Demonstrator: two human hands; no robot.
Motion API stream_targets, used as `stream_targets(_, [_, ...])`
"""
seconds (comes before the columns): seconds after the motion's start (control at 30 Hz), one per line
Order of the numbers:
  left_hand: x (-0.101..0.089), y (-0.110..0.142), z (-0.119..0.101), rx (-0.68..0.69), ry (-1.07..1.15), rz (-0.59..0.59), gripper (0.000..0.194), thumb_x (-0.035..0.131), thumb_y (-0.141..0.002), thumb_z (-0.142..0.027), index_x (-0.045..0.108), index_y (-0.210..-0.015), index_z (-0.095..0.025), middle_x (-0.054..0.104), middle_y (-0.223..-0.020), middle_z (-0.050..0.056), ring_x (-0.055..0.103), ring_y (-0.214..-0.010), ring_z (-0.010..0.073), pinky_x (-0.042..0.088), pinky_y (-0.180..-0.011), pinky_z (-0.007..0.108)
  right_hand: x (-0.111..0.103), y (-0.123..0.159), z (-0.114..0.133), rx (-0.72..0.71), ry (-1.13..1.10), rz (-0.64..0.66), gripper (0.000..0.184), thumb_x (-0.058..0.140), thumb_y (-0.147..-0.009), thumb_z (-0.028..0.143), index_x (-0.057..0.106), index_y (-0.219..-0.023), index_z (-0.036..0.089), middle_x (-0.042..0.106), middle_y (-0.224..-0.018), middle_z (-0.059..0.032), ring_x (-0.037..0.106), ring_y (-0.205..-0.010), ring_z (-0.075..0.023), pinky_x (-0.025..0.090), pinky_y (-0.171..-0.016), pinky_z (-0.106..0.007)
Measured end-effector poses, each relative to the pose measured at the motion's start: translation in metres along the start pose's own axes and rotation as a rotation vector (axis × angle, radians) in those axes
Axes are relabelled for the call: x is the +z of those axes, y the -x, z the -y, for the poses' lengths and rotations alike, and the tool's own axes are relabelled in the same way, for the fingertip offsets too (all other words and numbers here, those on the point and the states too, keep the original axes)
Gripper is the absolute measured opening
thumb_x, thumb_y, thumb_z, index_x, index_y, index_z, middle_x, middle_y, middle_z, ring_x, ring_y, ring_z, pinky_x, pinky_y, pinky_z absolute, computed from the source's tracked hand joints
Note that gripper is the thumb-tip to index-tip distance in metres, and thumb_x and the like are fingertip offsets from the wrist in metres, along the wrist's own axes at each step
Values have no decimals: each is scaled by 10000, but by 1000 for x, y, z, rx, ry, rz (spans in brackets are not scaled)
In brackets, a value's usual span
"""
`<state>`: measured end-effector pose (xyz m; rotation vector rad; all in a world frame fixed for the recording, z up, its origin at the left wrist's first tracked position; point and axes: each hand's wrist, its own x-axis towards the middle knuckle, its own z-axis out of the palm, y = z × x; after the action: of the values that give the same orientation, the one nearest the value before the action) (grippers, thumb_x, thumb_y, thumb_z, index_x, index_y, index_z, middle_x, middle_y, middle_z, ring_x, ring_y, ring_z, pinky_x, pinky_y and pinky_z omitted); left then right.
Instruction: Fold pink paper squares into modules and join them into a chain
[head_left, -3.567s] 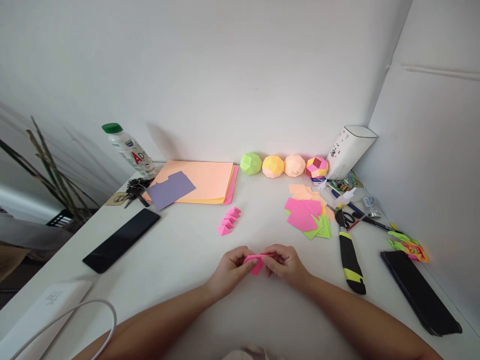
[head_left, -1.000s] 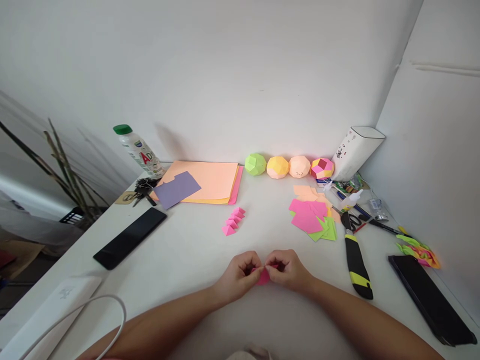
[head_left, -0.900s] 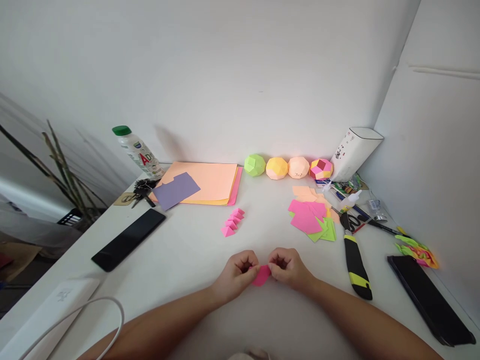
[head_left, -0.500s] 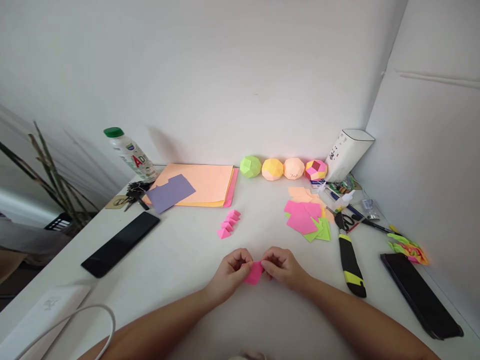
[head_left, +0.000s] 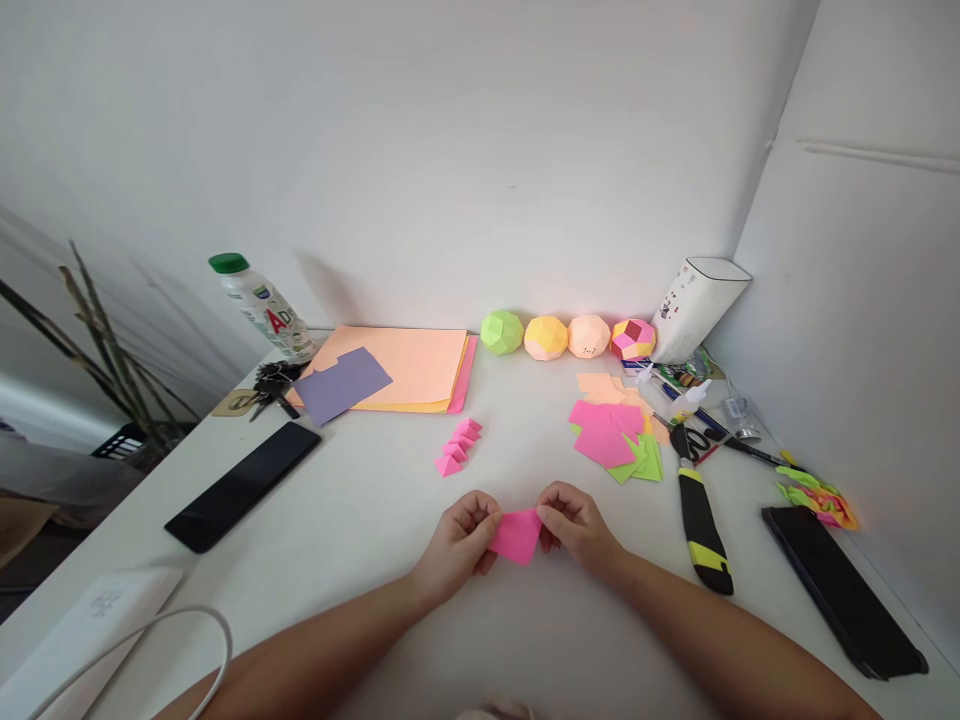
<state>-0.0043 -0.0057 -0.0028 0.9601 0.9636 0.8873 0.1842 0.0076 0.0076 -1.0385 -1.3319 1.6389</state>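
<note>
Between the left fingers [head_left: 484, 532] and right fingers [head_left: 553, 520], both pinching its edges, the pink paper [head_left: 516, 537] now shows a broader face than before, so it seems opened flatter.

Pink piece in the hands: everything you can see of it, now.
The pink piece is bright, thin and flat-looking, apparently paper, roughly four-sided. The left hand pinches its left side, the right hand its upper right corner. It is nearer the camera than the folded pink pieces. Fingers hide parts of its edges; any fold there can't be told.
</note>
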Motion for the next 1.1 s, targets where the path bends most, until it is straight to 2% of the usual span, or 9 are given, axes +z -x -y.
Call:
stream_targets(0.23, [1, 0, 2, -3, -3, -20, 302, 527, -828, -485, 411, -784, -209, 524, -370, -88, 461, -288, 83, 278, -305, 141, -1, -2, -7, 31, -39, -12, 268, 589, -820, 424, 495, -783, 176, 545, -524, 46, 508, -440, -95, 383, -438, -214])
stream_targets(0.37, [-1, -2, 0, -2, 33, -5, 319, 482, -847, -501, 439, -750, -200, 521, -334, -74, 410, -267, 76, 282, -306, 148, -2, -4, -8, 28, -35, -10, 278, 615, -801, 432, 522, -818, 170, 559, -531, 42, 505, -429, -92, 374, -433, -211])
stream_targets(0.63, [-3, -5, -6, -41, 36, -9, 335, 626, -746, -487, 497, -703, -181, 463, -309, -93, 312, -270, 46, 210, -322, 152, -3, -4, -6, 19, -16, -15, 243, 611, -813, 400, 575, -833, 160, 542, -532, 40, 492, -440, -87, 367, -442, -212])
stream_targets(0.8, [-6, -7, -4, -68, 8, 25, 360, 554, -798, -505, 487, -665, -177, 461, -317, -78, 287, -278, 46, 191, -324, 163, -3, -5, -7, -19, -9, -21, 241, 640, -785, 391, 629, -850, 159, 537, -587, 32, 450, -429, -69, 337, -424, -213])
stream_targets(0.97, [-3, -4, -7, -54, -136, 75, 350, 506, -835, -501, 569, -819, -158, 510, -484, -50, 403, -378, 68, 303, -381, 180, -3, -6, -13, -40, -12, 5, 275, 664, -765, 372, 638, -952, 173, 585, -652, 16, 448, -440, -70, 376, -443, -227])
stream_targets(1.1, [1, 0, -13, 28, -238, 185, 320, 493, -853, -471, 590, -959, -185, 545, -701, -12, 402, -468, 68, 322, -425, 190, -3, -5, -16, -10, -2, 7, 287, 666, -771, 354, 605, -991, 180, 594, -660, 12, 478, -475, -80, 389, -467, -224])
